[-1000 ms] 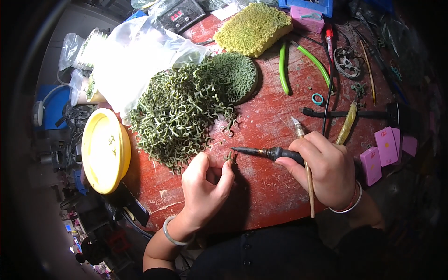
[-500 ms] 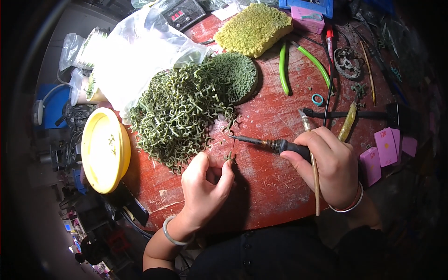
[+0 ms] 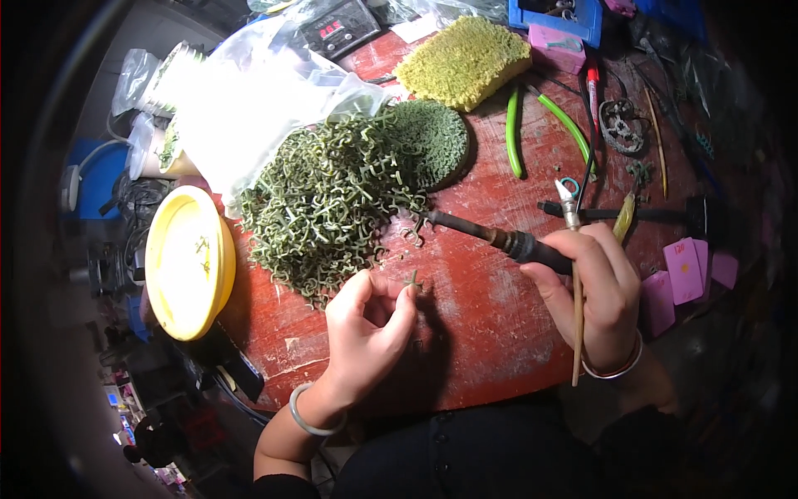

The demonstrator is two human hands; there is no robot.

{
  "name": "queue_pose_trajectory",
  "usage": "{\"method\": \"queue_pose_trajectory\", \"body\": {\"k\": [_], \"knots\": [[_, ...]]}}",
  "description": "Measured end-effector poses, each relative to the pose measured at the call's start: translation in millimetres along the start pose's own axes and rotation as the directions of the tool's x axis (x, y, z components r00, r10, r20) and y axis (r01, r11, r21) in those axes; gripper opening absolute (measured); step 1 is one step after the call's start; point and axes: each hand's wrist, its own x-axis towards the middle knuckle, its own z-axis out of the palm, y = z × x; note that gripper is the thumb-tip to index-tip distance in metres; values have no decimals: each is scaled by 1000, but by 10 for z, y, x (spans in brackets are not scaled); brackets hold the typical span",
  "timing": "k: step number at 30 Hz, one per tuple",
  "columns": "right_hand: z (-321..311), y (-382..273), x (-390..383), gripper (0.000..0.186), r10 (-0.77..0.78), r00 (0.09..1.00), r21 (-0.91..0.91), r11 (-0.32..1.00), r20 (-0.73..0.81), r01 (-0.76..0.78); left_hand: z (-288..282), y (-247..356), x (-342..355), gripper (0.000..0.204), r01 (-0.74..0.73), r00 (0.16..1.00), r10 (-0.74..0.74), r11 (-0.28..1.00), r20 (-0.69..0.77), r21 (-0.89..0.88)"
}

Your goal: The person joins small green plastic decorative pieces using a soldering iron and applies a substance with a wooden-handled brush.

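Note:
Between thumb and forefinger, my left hand [image 3: 366, 324] pinches a small green branched piece [image 3: 414, 283]. My right hand [image 3: 603, 291] is wrapped round the dark handle of a soldering iron [image 3: 474, 231], whose tip points left at the edge of a heap of curly green pieces [image 3: 324, 200]. A slim craft knife [image 3: 578, 337] with a light wooden handle is also held in my right hand, upright between the fingers, blade end away from me. A few loose curly pieces [image 3: 412, 236] lie on the table between the heap and my left hand.
A yellow bowl [image 3: 226, 279] stands left. Behind the heap are a clear plastic bag [image 3: 249, 108], a green textured disc [image 3: 440, 141] and a yellow sponge-like block [image 3: 465, 62]. Green-handled pliers [image 3: 514, 133], a blue ring [image 3: 570, 185] and pink blocks [image 3: 683, 270] lie right on the red table [image 3: 490, 349].
The soldering iron's tip has moved away from the piece in my left hand, up to the heap's edge. My right hand has shifted slightly right; my left hand keeps its pinch.

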Motion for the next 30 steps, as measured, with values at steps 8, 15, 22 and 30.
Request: {"method": "queue_pose_trajectory", "body": {"k": [8, 15, 22, 30], "knots": [[13, 47, -25, 34, -173, 984, 38, 985, 48, 171, -102, -69, 63, 12, 255, 967, -188, 743, 173, -619], [59, -8, 10, 39, -189, 972, 19, 982, 140, 188, -151, -134, 61, 11, 300, 954, -190, 652, 233, -697], [103, -55, 42, 33, -186, 961, 14, 982, 206, 187, -128, -113, 62, 9, 256, 967, -175, 676, 187, -692], [91, -46, 29, 29, -143, 959, -15, 988, 246, 151, -123, -117, 66, 10, 254, 967, -172, 671, 187, -696]]}}
